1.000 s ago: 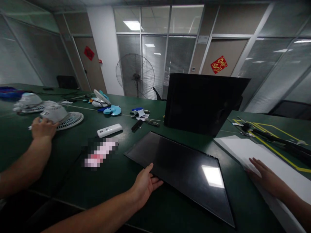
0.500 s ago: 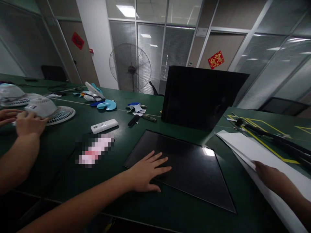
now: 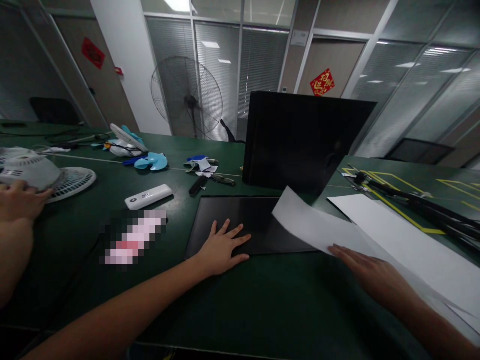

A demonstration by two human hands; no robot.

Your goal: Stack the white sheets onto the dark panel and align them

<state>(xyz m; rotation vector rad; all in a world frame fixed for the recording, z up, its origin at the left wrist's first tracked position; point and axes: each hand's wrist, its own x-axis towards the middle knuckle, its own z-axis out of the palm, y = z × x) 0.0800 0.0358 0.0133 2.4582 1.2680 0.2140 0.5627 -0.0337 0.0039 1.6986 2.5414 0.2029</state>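
On the desk right in front of me, the dark panel lies flat, long side roughly square to me. My left fingers are spread wide, palm down on its near left part, gripping nothing; I judge the contact serves to keep it from sliding. My right fingers stretch nearly straight, close together, along the near edge of the white sheet. Thumb hidden: cannot tell whether they pinch it or only support it. The sheet's far corner reaches over the panel's right end, probably angled to clear my left side; whether it touches, not determinable. More white sheeting lies to the right, presumably for easy reach.

Appearance: panel thin, rectangular, near-black, smooth, faint sheen. Sheet plain, matte, gently bent, seemingly flexible. A dark upright screen stands just beyond; a co-worker's hand touches a white fan housing at far left.
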